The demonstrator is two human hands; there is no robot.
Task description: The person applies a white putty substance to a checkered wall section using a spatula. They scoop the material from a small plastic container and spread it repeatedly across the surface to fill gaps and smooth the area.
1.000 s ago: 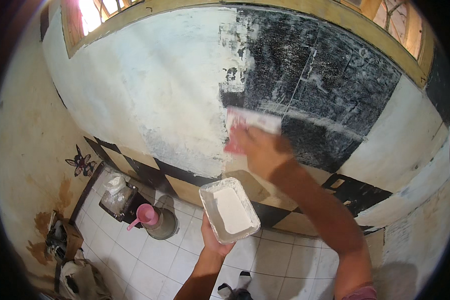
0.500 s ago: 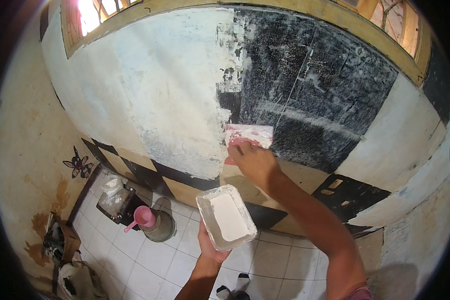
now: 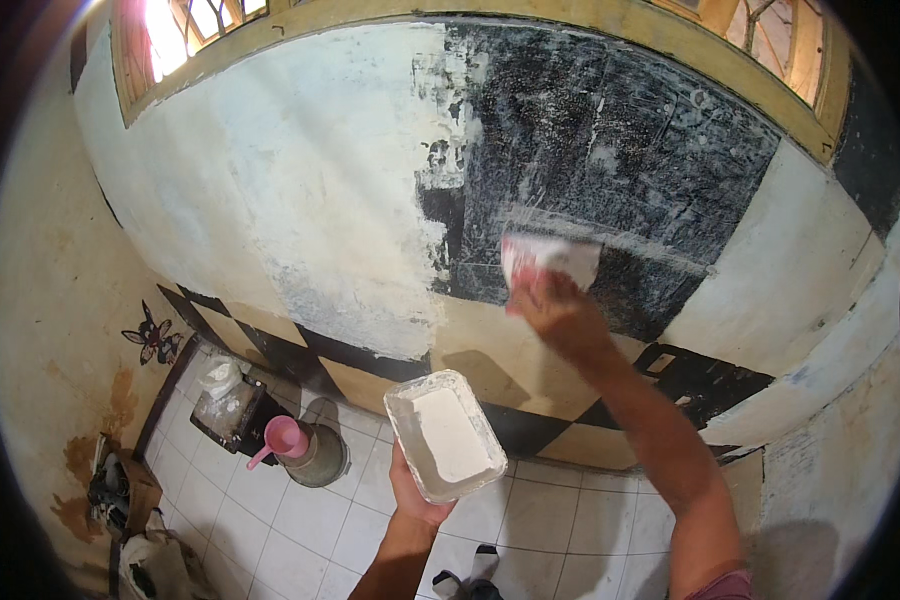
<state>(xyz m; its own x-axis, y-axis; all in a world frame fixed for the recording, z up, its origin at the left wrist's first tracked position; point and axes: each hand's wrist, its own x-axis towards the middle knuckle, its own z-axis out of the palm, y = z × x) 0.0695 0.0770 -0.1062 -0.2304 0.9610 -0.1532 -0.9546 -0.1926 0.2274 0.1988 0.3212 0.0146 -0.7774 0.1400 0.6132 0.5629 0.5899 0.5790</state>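
Note:
My right hand (image 3: 553,305) grips a pink putty spreader (image 3: 550,262) whose wide blade is smeared with white paste. The blade is at the lower part of a black wall patch (image 3: 610,140) streaked with white; motion blurs it a little. From beneath, my left hand (image 3: 420,490) holds a rectangular white tub (image 3: 398,420), tilted, with white paste (image 3: 450,430) over its bottom. Its rim is crusted with dried paste. Left of the black patch, the wall (image 3: 300,180) is covered in whitish filler with a ragged edge.
On the tiled floor (image 3: 310,525) stand a bucket (image 3: 320,460) with a pink dipper (image 3: 284,438) and a dark box (image 3: 232,415) with a white bag (image 3: 220,376). A cardboard box (image 3: 140,488) and a pale sack (image 3: 160,565) sit at lower left. Yellow window frames (image 3: 370,20) run above.
My right hand has moved the spreader rightward from the filler's edge onto the black patch. The tub in my left hand stays nearly in place. The view has shifted slightly.

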